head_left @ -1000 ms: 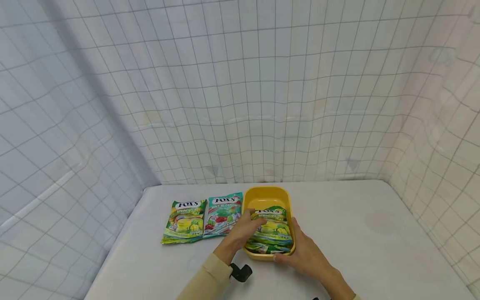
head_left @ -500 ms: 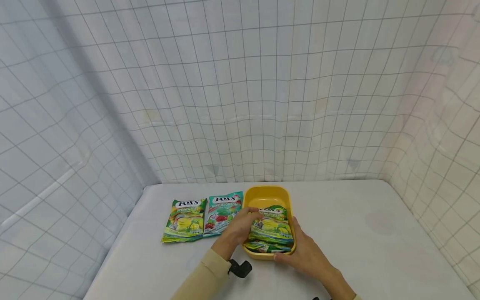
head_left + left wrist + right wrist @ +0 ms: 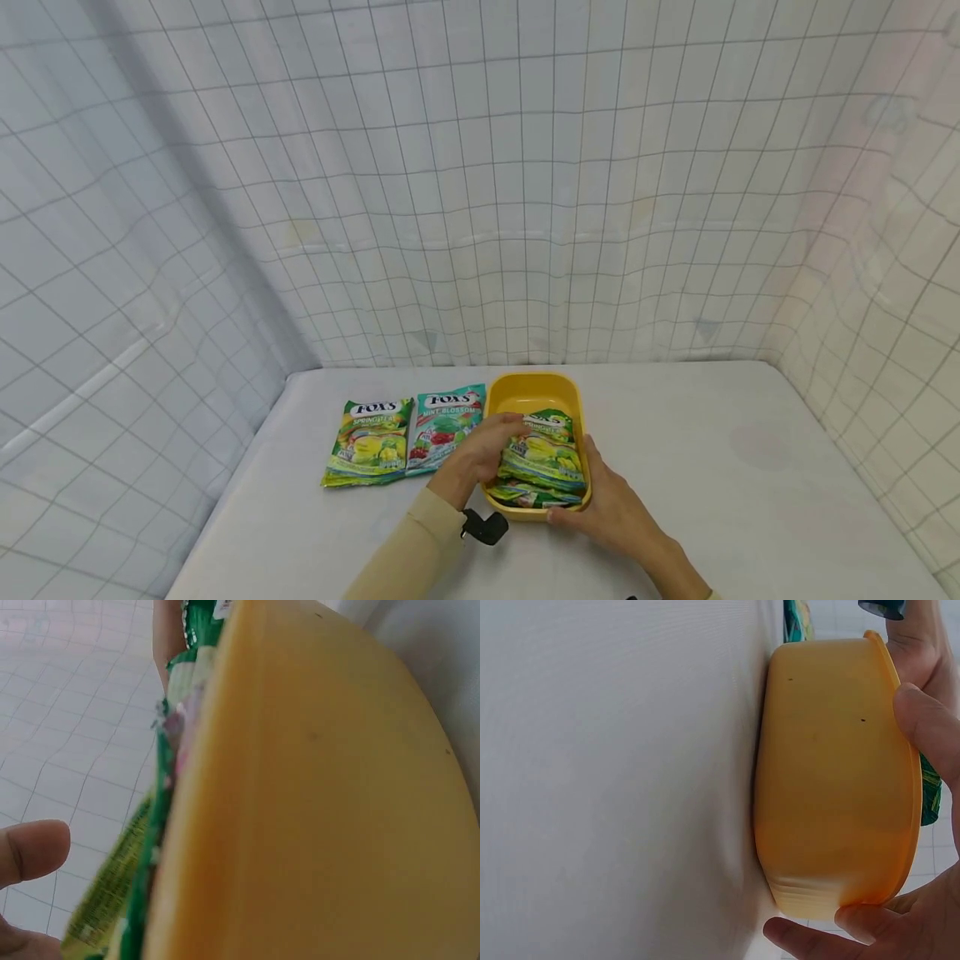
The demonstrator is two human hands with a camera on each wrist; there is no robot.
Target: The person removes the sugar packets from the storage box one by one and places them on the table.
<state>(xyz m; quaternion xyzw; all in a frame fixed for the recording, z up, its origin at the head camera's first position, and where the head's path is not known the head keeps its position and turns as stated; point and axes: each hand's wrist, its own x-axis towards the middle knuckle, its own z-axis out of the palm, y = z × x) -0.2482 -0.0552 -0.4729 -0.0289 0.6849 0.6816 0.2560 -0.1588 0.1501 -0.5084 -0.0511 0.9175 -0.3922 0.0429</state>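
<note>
Yellow tub (image 3: 531, 390) sits between the hands, just below centre of the head frame. Right hand (image 3: 617, 512) is clamped on its lower-right corner: thumb on the near rim, fingers along the right wall. Left hand (image 3: 482, 450) reaches over the left rim, fingers extended onto the top packet; in the left wrist view its thumb stands clear of a neighbouring finger, no pinch visible there. Firm contact with the foil: can't tell, fingertips too small.

Top packet (image 3: 543, 460), green, Spring Tea, lies in the tub toward the near end, printed face up. More foil, the lower packets (image 3: 531, 497), shows under it at the near wall; count hidden. Far end of the tub is bare yellow floor.

Handling, as a judgement: looks like seating the packet. Right hand should keep the corner braced so the tub doesn't skate. Left should use flat fingers, light even pressure, and nudge the packet up-frame into the bare end so it lies level. Watch the left edge catching on the rim.

Left of the tub in frame: Mint Blossom packet (image 3: 446, 429), just beside it, then another Spring Tea packet (image 3: 367, 446). White counter (image 3: 712, 475) underneath; grid cloth (image 3: 480, 208) behind.
</note>
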